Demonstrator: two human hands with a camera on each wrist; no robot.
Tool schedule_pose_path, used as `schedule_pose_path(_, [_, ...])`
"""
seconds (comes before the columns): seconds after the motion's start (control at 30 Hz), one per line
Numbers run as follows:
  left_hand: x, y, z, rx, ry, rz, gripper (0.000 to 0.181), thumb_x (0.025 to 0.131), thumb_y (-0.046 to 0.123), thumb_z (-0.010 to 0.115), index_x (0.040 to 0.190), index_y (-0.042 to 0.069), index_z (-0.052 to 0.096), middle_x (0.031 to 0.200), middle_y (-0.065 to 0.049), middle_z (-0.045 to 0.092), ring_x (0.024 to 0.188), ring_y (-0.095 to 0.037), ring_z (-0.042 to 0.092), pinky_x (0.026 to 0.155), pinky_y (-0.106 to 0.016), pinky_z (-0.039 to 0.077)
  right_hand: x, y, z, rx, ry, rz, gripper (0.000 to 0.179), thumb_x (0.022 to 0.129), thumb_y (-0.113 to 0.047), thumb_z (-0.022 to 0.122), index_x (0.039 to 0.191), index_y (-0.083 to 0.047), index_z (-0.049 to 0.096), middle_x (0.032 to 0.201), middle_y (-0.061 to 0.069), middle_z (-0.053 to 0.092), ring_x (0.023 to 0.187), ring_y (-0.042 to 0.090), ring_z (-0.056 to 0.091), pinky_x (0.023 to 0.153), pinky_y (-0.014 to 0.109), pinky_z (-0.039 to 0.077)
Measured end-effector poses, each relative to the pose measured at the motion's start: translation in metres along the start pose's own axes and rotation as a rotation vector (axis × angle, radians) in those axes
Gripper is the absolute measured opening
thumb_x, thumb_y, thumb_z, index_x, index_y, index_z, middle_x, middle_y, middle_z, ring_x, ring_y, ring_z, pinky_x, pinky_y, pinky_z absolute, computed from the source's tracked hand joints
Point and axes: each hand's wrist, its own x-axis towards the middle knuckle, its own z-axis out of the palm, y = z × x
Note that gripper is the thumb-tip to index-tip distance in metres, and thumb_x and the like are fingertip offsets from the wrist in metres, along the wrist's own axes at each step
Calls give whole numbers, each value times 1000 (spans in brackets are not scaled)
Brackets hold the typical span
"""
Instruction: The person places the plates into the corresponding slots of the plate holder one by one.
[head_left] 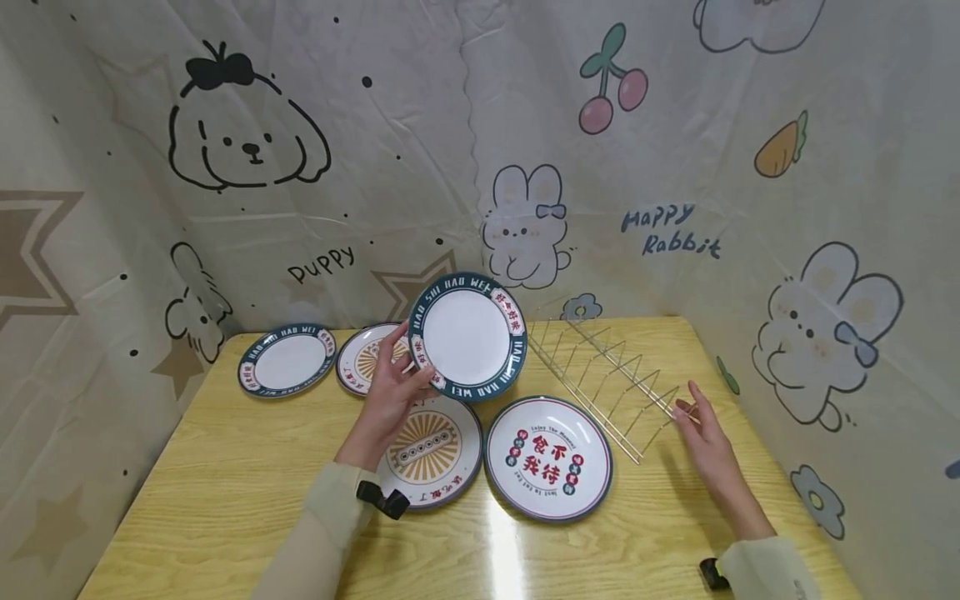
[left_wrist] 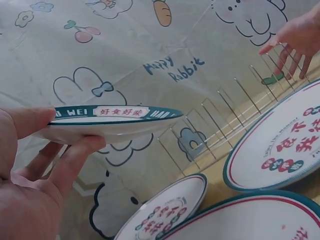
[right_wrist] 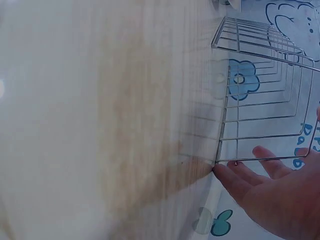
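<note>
My left hand (head_left: 393, 400) pinches the edge of a white plate (head_left: 468, 337) with a dark green lettered rim, thumb on top and fingers beneath. The plate is lifted above the table, tilted toward me in the head view and seen edge-on in the left wrist view. On the right, a metal wire plate rack (head_left: 611, 379) stands on the table. At its near right end is my right hand (head_left: 708, 437), its fingers extended and touching the wire frame. In the right wrist view, the fingertips meet the lower corner of the rack (right_wrist: 265, 137).
Near the held plate lie a sunburst plate (head_left: 431, 454) and a plate with red characters (head_left: 550, 458). Behind are another green-rimmed plate (head_left: 288, 360) and a partly hidden sunburst plate (head_left: 360, 362). A printed curtain (head_left: 420, 208) borders the wooden table (head_left: 247, 467).
</note>
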Motion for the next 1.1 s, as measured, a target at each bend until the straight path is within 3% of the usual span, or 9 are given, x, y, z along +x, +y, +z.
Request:
schedule_pose_path(0.4, [22, -2, 16, 33, 11, 100, 83, 96, -9, 63, 160, 34, 31, 149, -16, 52, 109, -18, 67, 73, -29, 65, -1, -1, 0, -25, -21, 42, 73, 111, -48, 36, 166, -28, -8, 167, 30, 22, 150, 56, 25, 119, 74, 25])
schedule_pose_path(0.83, [51, -7, 33, 88, 26, 126, 82, 96, -7, 65, 156, 42, 36, 156, -8, 50, 129, -28, 60, 82, -29, 65, -4, -11, -2, -60, -50, 67, 72, 112, -48, 29, 163, -27, -19, 170, 27, 8, 153, 55, 14, 122, 74, 15])
schedule_pose_path(1.1, [72, -14, 46, 107, 2, 202, 82, 95, -8, 65, 158, 35, 36, 149, -16, 53, 119, -24, 62, 74, -26, 63, -4, -10, -3, -60, -51, 69, 71, 112, -47, 29, 163, -30, -17, 170, 26, 10, 153, 55, 15, 122, 74, 15])
